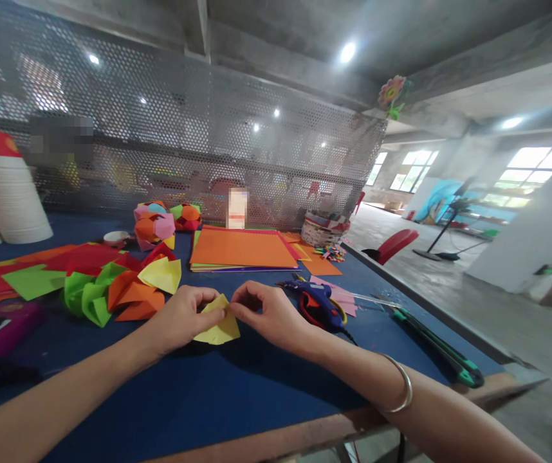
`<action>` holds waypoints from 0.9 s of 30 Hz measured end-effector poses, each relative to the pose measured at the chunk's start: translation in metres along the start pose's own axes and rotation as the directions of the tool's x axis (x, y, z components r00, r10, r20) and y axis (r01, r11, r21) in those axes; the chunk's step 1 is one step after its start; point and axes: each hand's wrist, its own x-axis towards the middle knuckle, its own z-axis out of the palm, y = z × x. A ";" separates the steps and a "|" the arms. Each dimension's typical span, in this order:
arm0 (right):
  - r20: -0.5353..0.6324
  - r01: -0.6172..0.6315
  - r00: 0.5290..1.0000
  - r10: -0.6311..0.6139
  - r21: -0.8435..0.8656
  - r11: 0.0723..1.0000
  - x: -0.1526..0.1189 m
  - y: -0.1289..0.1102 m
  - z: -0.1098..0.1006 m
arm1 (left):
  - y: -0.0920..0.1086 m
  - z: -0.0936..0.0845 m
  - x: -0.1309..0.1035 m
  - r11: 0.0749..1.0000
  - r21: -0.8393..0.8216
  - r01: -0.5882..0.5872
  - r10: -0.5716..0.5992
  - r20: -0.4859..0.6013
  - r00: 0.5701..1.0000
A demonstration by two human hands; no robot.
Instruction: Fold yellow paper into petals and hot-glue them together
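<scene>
A small folded yellow paper (pixel 219 329) is pinched between the thumb and fingers of my left hand (pixel 185 316), just above the blue table. My right hand (pixel 265 314) has thumb and fingertips closed together at the paper's upper right edge. Another folded yellow piece (pixel 163 274) lies behind my left hand, beside folded orange pieces (pixel 136 296) and green pieces (pixel 92 292). A stack of coloured sheets with orange on top (pixel 244 249) lies beyond my hands.
Right of my right hand lie a blue glue gun (pixel 315 299), scissors (pixel 336 315), pink paper (pixel 341 294) and a green cutter (pixel 435 344). Finished paper balls (pixel 153 226), a woven basket (pixel 323 228) and stacked cups (pixel 10 193) stand farther back.
</scene>
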 end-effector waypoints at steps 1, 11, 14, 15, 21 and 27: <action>0.003 0.003 1.000 -0.003 -0.002 1.000 0.000 0.000 0.001 | 0.000 0.000 0.000 1.000 0.009 -0.006 0.006 0.000 1.000; 0.017 0.028 1.000 -0.027 -0.073 0.997 -0.002 -0.003 0.001 | 0.000 0.004 -0.001 0.999 0.042 -0.033 0.032 0.024 0.999; 0.036 0.007 0.999 -0.006 -0.040 0.999 0.000 0.000 0.000 | 0.000 0.003 -0.001 0.998 0.056 -0.036 0.036 0.005 0.999; 0.043 0.002 0.999 0.000 -0.026 1.000 0.000 0.000 -0.001 | 0.000 0.003 -0.001 0.998 0.057 -0.035 0.035 -0.003 0.999; 0.047 -0.028 0.998 0.029 -0.023 0.999 0.001 0.000 -0.006 | -0.001 0.000 0.001 1.000 0.026 -0.013 0.013 -0.015 1.000; 0.082 -0.055 0.994 0.065 -0.112 0.992 0.000 -0.003 -0.003 | -0.004 0.000 0.002 0.998 0.049 -0.033 0.035 -0.043 0.998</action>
